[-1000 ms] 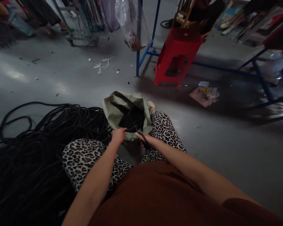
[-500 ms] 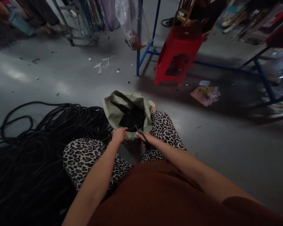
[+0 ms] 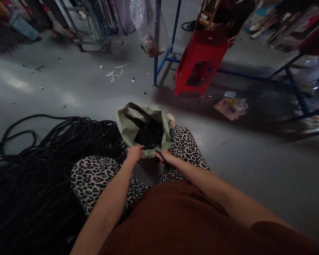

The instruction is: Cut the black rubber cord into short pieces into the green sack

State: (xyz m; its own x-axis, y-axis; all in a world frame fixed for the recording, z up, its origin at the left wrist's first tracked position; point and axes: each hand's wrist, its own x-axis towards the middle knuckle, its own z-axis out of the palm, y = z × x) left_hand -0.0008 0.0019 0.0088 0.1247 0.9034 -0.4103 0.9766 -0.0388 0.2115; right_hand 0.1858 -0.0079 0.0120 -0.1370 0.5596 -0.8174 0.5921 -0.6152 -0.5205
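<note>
Your left hand [image 3: 134, 154] pinches a black cord [image 3: 147, 147] over the near rim of the green sack [image 3: 127, 128], while your right hand [image 3: 168, 156] grips the scissors [image 3: 163, 158]. With the blades this close, a slip could nick your left fingers or snag the rim; the tangled coils [image 3: 95, 132] beside your knee could tug the cord askew.

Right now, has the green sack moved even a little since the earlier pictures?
No, not that I can see. The green sack sits in the same spot on the floor, measured against the blue frame leg.
</note>
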